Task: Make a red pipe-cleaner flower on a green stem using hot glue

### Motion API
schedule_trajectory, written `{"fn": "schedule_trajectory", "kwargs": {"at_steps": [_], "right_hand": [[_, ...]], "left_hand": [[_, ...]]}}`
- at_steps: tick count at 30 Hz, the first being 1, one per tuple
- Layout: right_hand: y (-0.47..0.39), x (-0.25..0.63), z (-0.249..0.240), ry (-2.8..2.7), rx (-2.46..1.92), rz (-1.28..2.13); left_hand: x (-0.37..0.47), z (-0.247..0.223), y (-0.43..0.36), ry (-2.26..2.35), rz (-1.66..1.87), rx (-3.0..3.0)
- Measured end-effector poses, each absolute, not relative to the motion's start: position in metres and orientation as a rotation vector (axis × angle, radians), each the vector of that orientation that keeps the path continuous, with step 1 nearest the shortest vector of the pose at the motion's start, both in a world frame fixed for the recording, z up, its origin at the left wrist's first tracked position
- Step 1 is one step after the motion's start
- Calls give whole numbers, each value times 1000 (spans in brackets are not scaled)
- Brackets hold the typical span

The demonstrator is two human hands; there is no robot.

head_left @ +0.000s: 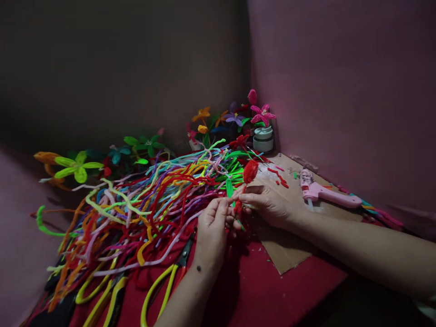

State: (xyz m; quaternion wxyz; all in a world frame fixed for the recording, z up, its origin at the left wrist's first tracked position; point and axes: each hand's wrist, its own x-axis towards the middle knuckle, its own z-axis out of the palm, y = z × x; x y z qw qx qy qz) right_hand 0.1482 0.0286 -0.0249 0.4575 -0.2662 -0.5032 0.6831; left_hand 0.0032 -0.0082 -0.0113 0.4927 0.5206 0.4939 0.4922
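Note:
My left hand (pixel 214 227) is closed, its thumb and fingers pinching the stem of a red pipe-cleaner flower (pixel 250 171). The flower's rounded fuzzy bud points up, and a green leaf (pixel 229 185) sticks up on its left. From the other side my right hand (pixel 269 204) pinches the same stem just below the bud. Red fuzzy wire hangs under the fingers, with a green tip below it. The fingers hide part of the stem. Beside my left hand spreads a big heap of loose pipe cleaners (pixel 136 195) in many colours.
A pink glue gun (pixel 327 193) lies on a cardboard sheet (pixel 289 250) at the right. Yellow-handled scissors (pixel 170 277) and another yellow-handled tool (pixel 102 299) rest on the red cloth (pixel 259 290). Finished flowers (pixel 262 113) stand at the back by a small round container (pixel 263 138).

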Motion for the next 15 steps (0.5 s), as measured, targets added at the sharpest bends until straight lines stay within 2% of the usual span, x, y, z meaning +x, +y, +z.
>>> {"fn": "schedule_trajectory", "kwargs": {"at_steps": [4, 8, 12, 15], "right_hand": [[23, 147, -14, -1248, -752, 1625], [20, 146, -12, -1232, -745, 1608], [16, 142, -13, -1167, -768, 1563], [14, 140, -14, -1059, -754, 1584]], "left_hand": [[-1, -16, -13, 1529, 1190, 2121], [3, -23, -14, 1812, 960, 2824], [10, -21, -13, 1996, 713, 2976], [11, -17, -12, 1956, 698, 2826]]}}
